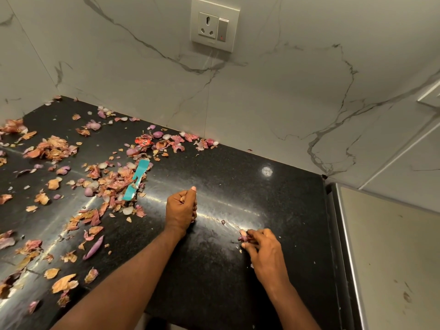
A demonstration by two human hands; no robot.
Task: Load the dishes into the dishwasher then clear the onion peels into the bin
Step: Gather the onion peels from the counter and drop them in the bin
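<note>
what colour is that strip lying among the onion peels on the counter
The strip is teal, best seen in the head view.

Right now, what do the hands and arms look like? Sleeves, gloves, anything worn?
Both bare. Left hand and right hand have no gloves, and no rings or watch show. Both forearms are uncovered as far as the frame's bottom edge, no sleeve in view.

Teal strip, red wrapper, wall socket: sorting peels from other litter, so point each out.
teal strip (137, 179), head view, on its middle.
red wrapper (143, 140), head view, on its crumpled centre.
wall socket (208, 25), head view, on its outlet face.
</note>
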